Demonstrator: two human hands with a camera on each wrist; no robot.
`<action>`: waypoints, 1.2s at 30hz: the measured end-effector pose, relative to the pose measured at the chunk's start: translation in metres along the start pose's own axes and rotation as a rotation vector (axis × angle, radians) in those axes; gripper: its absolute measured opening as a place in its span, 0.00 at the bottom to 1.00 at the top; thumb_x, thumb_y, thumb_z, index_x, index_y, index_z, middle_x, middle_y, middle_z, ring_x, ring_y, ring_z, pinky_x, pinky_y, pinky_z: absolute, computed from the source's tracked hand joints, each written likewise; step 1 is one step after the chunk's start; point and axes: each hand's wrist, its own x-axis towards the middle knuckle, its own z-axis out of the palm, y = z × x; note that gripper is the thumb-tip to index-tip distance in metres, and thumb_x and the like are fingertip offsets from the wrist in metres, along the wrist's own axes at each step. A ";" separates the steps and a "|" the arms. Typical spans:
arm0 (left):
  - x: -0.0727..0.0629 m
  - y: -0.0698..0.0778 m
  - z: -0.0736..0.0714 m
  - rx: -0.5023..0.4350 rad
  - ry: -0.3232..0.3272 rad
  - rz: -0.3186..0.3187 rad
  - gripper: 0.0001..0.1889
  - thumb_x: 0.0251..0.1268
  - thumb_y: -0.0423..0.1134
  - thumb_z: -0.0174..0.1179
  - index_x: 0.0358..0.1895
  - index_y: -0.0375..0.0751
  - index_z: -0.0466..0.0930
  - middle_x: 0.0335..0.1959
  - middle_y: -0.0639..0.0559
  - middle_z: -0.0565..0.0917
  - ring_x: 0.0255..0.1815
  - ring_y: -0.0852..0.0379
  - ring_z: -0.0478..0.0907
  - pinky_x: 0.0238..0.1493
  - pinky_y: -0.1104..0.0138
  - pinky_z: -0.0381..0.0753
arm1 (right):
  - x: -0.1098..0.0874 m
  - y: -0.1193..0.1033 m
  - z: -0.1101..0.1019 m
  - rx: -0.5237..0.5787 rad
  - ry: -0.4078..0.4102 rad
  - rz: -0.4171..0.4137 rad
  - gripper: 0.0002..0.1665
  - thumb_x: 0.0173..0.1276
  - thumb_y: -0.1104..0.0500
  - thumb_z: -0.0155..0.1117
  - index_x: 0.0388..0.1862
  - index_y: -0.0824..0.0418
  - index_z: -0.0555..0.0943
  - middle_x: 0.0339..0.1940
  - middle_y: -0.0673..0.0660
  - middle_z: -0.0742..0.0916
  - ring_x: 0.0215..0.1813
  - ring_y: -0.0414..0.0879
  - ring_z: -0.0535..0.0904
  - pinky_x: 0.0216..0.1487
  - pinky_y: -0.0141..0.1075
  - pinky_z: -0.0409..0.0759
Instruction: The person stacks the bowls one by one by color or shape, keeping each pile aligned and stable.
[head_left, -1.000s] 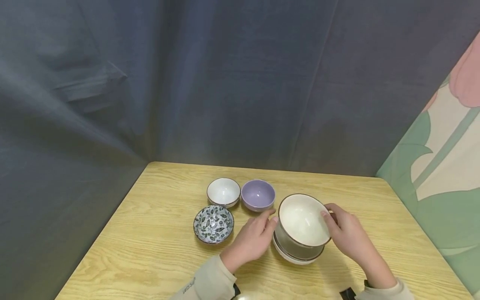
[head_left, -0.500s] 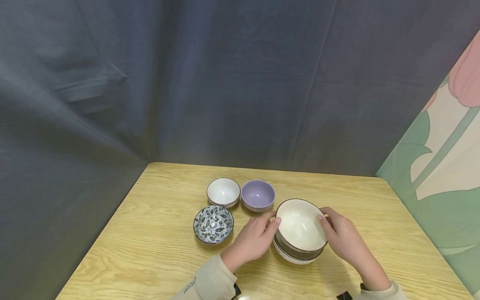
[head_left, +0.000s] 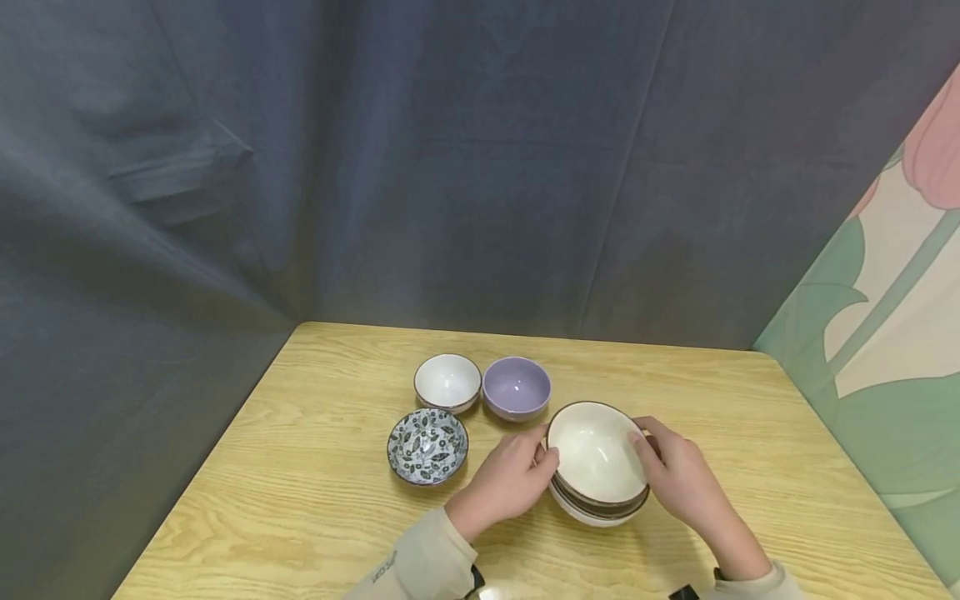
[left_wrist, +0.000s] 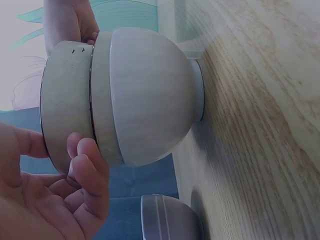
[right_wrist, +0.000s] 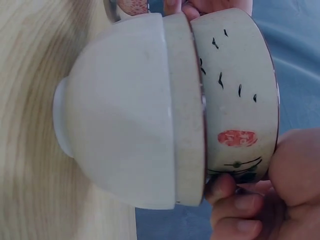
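A cream bowl with a dark brown rim [head_left: 596,454] tops a nested stack at the right of the table. My left hand [head_left: 504,477] pinches its left rim, the thumb at the edge and the fingers against the outer wall. On the opposite side my right hand [head_left: 681,477] grips the rim, its thumb reaching over the edge. Small black bird-like strokes and a red seal mark the top bowl's wall [right_wrist: 237,100] in the right wrist view. Beneath it sits a second brown-rimmed cream bowl [right_wrist: 186,110], inside a plain white bowl [left_wrist: 150,95] standing on the table.
Left of the stack, a purple bowl [head_left: 517,387] and a white bowl with a dark rim [head_left: 447,383] stand side by side. A leaf-patterned bowl [head_left: 427,447] lies nearer me. Dark cloth [head_left: 480,167] hangs behind the wooden table [head_left: 300,467].
The top bowl has come down and slightly left, settling deeper into the stack. My right hand has moved down and left with it; my left thumb has come onto the rim.
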 end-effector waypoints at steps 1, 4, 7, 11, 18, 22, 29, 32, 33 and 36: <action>0.000 0.000 0.000 0.004 0.002 0.002 0.10 0.74 0.41 0.49 0.44 0.42 0.79 0.19 0.62 0.71 0.18 0.67 0.65 0.22 0.72 0.68 | 0.000 0.000 0.001 -0.001 0.000 0.002 0.19 0.80 0.58 0.51 0.59 0.71 0.77 0.41 0.68 0.88 0.40 0.53 0.86 0.31 0.38 0.82; 0.001 0.000 0.001 0.015 0.003 0.001 0.11 0.73 0.41 0.49 0.46 0.41 0.79 0.18 0.61 0.70 0.17 0.67 0.65 0.21 0.72 0.67 | 0.000 0.001 0.002 -0.003 0.000 0.008 0.19 0.79 0.59 0.52 0.60 0.71 0.77 0.41 0.68 0.88 0.40 0.54 0.86 0.31 0.38 0.82; 0.002 0.000 0.002 0.034 0.006 0.000 0.13 0.72 0.41 0.49 0.48 0.40 0.80 0.18 0.61 0.69 0.18 0.66 0.65 0.21 0.71 0.66 | 0.000 0.001 0.002 -0.002 0.003 0.008 0.20 0.79 0.59 0.52 0.60 0.72 0.77 0.41 0.69 0.88 0.41 0.55 0.87 0.31 0.38 0.83; 0.002 0.000 0.003 0.060 0.006 -0.006 0.12 0.71 0.41 0.49 0.46 0.41 0.79 0.18 0.60 0.67 0.18 0.65 0.63 0.20 0.71 0.64 | -0.001 0.002 0.002 -0.008 0.005 0.009 0.20 0.79 0.60 0.52 0.60 0.74 0.77 0.42 0.70 0.88 0.41 0.55 0.87 0.31 0.39 0.83; 0.001 0.001 0.006 0.084 -0.002 -0.029 0.12 0.71 0.41 0.48 0.45 0.41 0.79 0.17 0.60 0.65 0.18 0.64 0.62 0.20 0.70 0.63 | -0.002 0.004 0.003 -0.021 0.002 0.033 0.22 0.79 0.59 0.53 0.60 0.77 0.77 0.42 0.70 0.88 0.41 0.56 0.87 0.31 0.39 0.84; 0.001 0.001 0.007 0.084 0.004 -0.023 0.10 0.71 0.40 0.49 0.42 0.41 0.79 0.17 0.61 0.65 0.17 0.65 0.61 0.19 0.71 0.62 | -0.002 0.005 0.004 -0.030 0.014 0.025 0.22 0.78 0.59 0.53 0.59 0.77 0.78 0.42 0.70 0.88 0.40 0.55 0.87 0.31 0.39 0.83; 0.001 0.001 0.010 0.096 0.020 -0.017 0.07 0.70 0.40 0.49 0.35 0.46 0.76 0.17 0.61 0.65 0.17 0.65 0.60 0.18 0.71 0.62 | -0.002 0.008 0.006 -0.063 0.038 0.006 0.21 0.78 0.59 0.54 0.58 0.75 0.79 0.41 0.68 0.88 0.39 0.54 0.86 0.31 0.40 0.82; 0.000 0.001 0.011 0.096 0.026 -0.015 0.07 0.69 0.39 0.49 0.32 0.47 0.74 0.17 0.61 0.64 0.16 0.66 0.59 0.17 0.71 0.62 | -0.002 0.009 0.007 -0.077 0.038 0.012 0.21 0.78 0.59 0.54 0.58 0.74 0.79 0.41 0.68 0.88 0.39 0.54 0.86 0.31 0.41 0.82; 0.001 0.000 0.012 0.094 0.028 -0.013 0.07 0.69 0.39 0.50 0.32 0.47 0.74 0.17 0.62 0.64 0.16 0.66 0.59 0.17 0.71 0.62 | -0.002 0.010 0.008 -0.084 0.038 0.014 0.21 0.78 0.59 0.54 0.58 0.74 0.79 0.40 0.68 0.89 0.38 0.54 0.86 0.31 0.41 0.82; 0.000 0.000 0.013 0.093 0.030 -0.014 0.07 0.70 0.39 0.49 0.33 0.46 0.74 0.17 0.62 0.64 0.16 0.66 0.59 0.17 0.71 0.62 | -0.002 0.010 0.008 -0.097 0.028 0.026 0.21 0.78 0.59 0.54 0.58 0.74 0.79 0.39 0.67 0.89 0.36 0.52 0.86 0.30 0.40 0.81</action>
